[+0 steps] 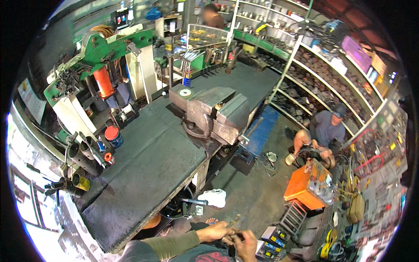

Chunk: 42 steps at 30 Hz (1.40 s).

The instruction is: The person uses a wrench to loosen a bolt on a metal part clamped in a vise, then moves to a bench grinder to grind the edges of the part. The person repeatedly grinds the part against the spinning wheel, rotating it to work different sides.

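Note:
My left hand (214, 231) and my right hand (246, 245) are close together in front of my body, at the lower edge of the view. An olive sleeve (176, 245) covers my left forearm. Both hands have curled fingers that meet around something small and dark, too hidden to name. A thin brownish piece (235, 220) sticks up beside the left fingers; its kind does not show. To the left of the hands stands a dark-topped workbench (144, 174), with a large grey bench vise (218, 114) mounted at its edge.
A seated person (328, 131) works by an orange cabinet (307, 185) at right. Batteries (271, 242) stand on the floor near my right hand. A green press frame (98, 50) rises behind the bench. Shelves (323, 78) hold many parts. Another person (212, 18) is at the back.

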Tool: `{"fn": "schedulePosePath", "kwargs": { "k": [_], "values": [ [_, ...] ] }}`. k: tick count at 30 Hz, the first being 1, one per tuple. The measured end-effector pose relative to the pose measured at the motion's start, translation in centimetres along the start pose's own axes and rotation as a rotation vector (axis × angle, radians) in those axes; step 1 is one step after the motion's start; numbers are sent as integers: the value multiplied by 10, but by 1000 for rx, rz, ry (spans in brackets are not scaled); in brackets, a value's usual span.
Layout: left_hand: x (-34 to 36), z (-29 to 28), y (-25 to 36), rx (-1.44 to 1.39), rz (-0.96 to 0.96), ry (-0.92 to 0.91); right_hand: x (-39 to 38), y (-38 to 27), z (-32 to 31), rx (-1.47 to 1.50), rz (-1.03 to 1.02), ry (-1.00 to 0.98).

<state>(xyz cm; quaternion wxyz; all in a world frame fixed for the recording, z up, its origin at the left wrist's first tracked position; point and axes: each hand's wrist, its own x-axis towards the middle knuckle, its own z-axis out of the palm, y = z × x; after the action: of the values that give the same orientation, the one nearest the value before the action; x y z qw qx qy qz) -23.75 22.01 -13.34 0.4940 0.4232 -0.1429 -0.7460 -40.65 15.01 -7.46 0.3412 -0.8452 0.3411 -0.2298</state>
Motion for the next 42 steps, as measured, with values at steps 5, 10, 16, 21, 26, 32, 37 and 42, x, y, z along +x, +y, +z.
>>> {"fn": "schedulePosePath", "kwargs": {
  "k": [5, 10, 16, 21, 26, 32, 37, 42],
  "values": [
    [57, 12, 105, -6, 145, 47, 132, 26, -36, 149, 19, -55],
    [109, -1, 151, -154, 288, 410, 249, 59, -25, 289, 71, -337],
    [150, -29, 167, -657, 714, 556, 381, 42, -4, 177, -567, -740],
    [157, 1, 199, 221, 743, 1175, 450, 31, 6, 294, -886, -987],
    [157, 10, 205, -974, 816, 1091, 498, 53, -1, 376, -495, -1182],
    [87, -5, 269, -91, 684, 1715, 545, 151, 20, 391, -78, -1038],
    [57, -104, 272, 415, 218, 2125, 532, 145, 31, 265, -170, -972],
    [72, -230, 256, 728, -35, 2084, 488, 142, 42, 394, -35, -825]
  ]
}}
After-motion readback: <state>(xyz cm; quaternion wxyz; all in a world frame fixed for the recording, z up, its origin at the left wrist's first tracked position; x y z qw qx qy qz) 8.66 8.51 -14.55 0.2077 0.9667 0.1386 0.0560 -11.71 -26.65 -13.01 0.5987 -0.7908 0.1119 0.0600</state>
